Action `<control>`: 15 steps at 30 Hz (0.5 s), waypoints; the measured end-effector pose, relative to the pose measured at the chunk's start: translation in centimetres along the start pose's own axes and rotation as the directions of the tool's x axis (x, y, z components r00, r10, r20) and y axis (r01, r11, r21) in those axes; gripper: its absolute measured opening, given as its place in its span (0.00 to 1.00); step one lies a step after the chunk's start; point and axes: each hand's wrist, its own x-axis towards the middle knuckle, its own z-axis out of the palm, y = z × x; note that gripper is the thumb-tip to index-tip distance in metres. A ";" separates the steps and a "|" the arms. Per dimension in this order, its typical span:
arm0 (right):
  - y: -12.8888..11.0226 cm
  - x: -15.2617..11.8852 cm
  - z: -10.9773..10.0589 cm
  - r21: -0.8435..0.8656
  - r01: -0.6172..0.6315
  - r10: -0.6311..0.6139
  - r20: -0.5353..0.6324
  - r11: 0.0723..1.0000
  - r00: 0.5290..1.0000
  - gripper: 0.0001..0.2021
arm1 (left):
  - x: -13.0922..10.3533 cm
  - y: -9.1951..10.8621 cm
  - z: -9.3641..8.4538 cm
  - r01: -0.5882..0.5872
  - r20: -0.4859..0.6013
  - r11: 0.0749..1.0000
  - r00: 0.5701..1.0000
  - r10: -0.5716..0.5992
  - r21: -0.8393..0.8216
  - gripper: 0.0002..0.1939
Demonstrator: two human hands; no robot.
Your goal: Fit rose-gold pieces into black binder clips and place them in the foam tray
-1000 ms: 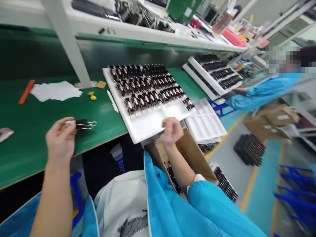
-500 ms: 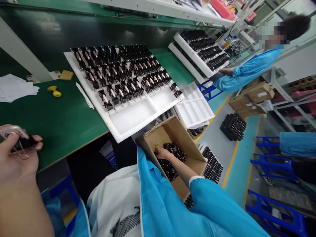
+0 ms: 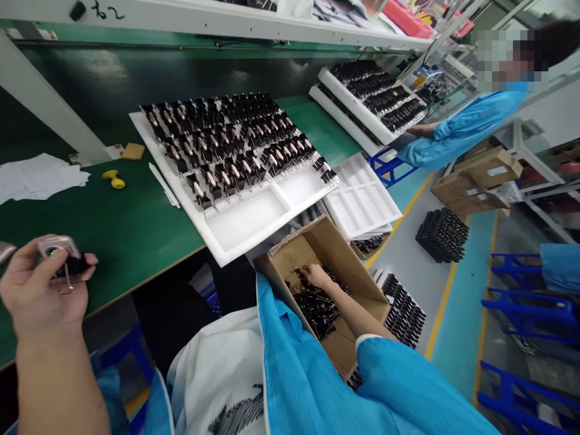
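Note:
At the left, over the green table, my left hand (image 3: 49, 284) is closed round a small pinkish part (image 3: 61, 244) with a black binder clip on it, its wire handles showing. My right hand (image 3: 316, 276) reaches inside a cardboard box (image 3: 362, 290) holding a heap of black binder clips (image 3: 319, 311); its fingers are pressed together at the heap's edge, and what they hold is too small to make out. Between the hands, a white tray (image 3: 254, 217) on the table carries rows of clips, many with pinkish parts.
Another loaded white tray (image 3: 324, 99) lies farther right on the table (image 3: 122, 211). A person in blue (image 3: 471, 130) is beside it. White divided trays (image 3: 362, 196), blue stools (image 3: 534, 308) and black stacks (image 3: 441, 235) stand right of the box. A yellow object (image 3: 113, 179) lies at left.
The view has shifted, so most things appear slightly lower and farther right. My right hand has moved slightly within the box. My left hand still holds the pinkish part and clip.

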 end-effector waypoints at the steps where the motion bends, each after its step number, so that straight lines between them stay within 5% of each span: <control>1: 0.1 -0.3 -1.2 0.031 -0.009 0.011 -0.064 0.999 0.998 0.17 | -0.2 0.1 0.1 -0.025 -0.002 0.997 1.000 0.025 -0.069 0.21; 5: -0.6 -2.3 -7.4 0.165 0.017 0.039 -0.331 0.986 0.943 0.21 | -0.9 -0.1 0.0 -0.007 0.032 0.984 0.999 0.013 -0.178 0.18; 8: -3.4 -5.0 -12.4 0.389 0.296 0.003 -0.610 0.872 0.792 0.19 | -1.1 -0.7 -0.4 0.014 0.066 0.985 0.998 -0.002 -0.173 0.14; 11: -8.7 -7.4 -16.6 0.335 0.567 -0.098 -0.795 0.752 0.599 0.12 | -0.8 -1.5 -0.6 0.020 0.077 0.980 0.997 -0.004 -0.200 0.17; 15: -18.5 -7.9 -18.9 0.230 0.791 -0.287 -0.845 0.568 0.451 0.13 | -0.7 -2.2 -0.5 0.020 0.092 0.973 0.996 0.001 -0.228 0.23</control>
